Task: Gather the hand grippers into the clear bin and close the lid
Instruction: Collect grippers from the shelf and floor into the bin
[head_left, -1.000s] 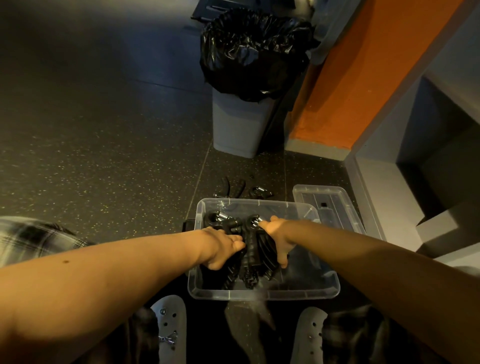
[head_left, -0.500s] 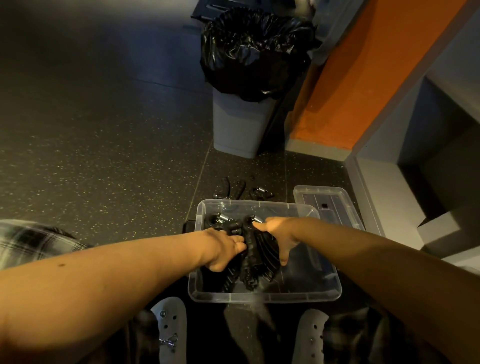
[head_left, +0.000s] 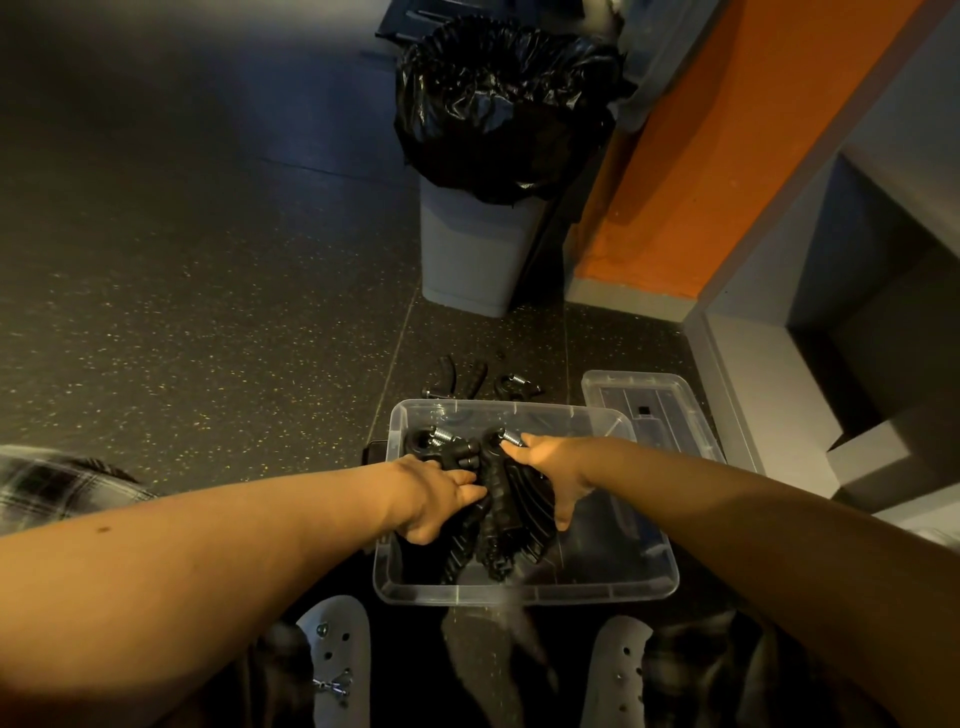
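Left hand (head_left: 441, 499) and right hand (head_left: 550, 467) are both wrapped round a bunch of hand grippers (head_left: 501, 519), low inside the clear bin (head_left: 519, 593), so it's mid-drop. Next, I'd guess: let go, grab the loose grippers (head_left: 465, 382) on the floor (head_left: 208, 312) behind, then the lid (head_left: 660, 402) alongside.

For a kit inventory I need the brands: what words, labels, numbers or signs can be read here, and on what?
No text can be read in this view.
Clear plastic lid lying on the floor: a small dark square mark, too small to read.
Black hand grippers in the clear plastic bin: no lettering shows.
Grey waste bin with a black bag: no label shows.
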